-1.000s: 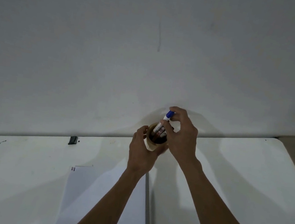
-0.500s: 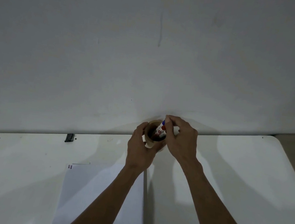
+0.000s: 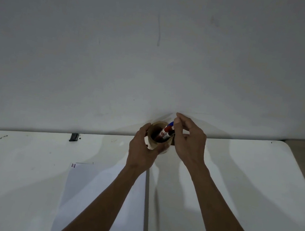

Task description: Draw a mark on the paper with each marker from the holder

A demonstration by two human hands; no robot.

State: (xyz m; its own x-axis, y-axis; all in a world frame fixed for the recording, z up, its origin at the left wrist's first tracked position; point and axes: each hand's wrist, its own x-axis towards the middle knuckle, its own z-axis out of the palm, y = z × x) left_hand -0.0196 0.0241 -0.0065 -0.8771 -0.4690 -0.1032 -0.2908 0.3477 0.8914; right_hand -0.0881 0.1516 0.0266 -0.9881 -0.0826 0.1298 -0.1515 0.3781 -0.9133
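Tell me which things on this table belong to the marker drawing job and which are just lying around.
Part of the job:
- holder, held by the left hand
- markers standing in it, the right hand at their tops
- paper, with small marks at its far left corner

Just lying about:
- small dark clip at the table's far edge

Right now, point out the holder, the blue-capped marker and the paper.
holder (image 3: 150, 146): head view, pale outer wall near the rim.
blue-capped marker (image 3: 170, 124): head view, on its blue cap.
paper (image 3: 90, 188): head view, bare sheet left of the forearm.
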